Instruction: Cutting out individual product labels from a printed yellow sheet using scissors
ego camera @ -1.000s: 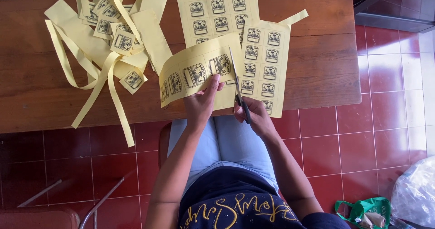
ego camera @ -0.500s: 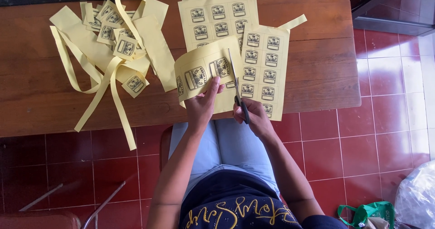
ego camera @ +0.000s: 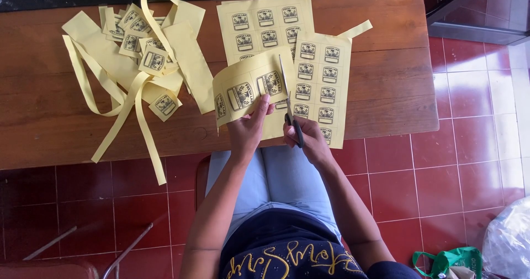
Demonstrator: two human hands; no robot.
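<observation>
My left hand (ego camera: 247,127) pinches a curled yellow strip of printed labels (ego camera: 245,88) just above the table's near edge. My right hand (ego camera: 309,138) grips black-handled scissors (ego camera: 291,110), whose blades point away from me and lie against the strip's right end. Under and to the right of the strip lies a yellow label sheet (ego camera: 324,85). A second label sheet (ego camera: 265,25) lies behind it.
A heap of cut yellow labels and long paper trimmings (ego camera: 138,58) covers the left of the brown wooden table (ego camera: 386,85). One trimming hangs over the near edge. A dark mat lies at the far edge. Red floor tiles, a green bag (ego camera: 441,257) and a clear plastic bag (ego camera: 508,235) are at the lower right.
The strip's left end has curled in toward my left hand, so it looks shorter. The scissors and both hands have barely shifted.
</observation>
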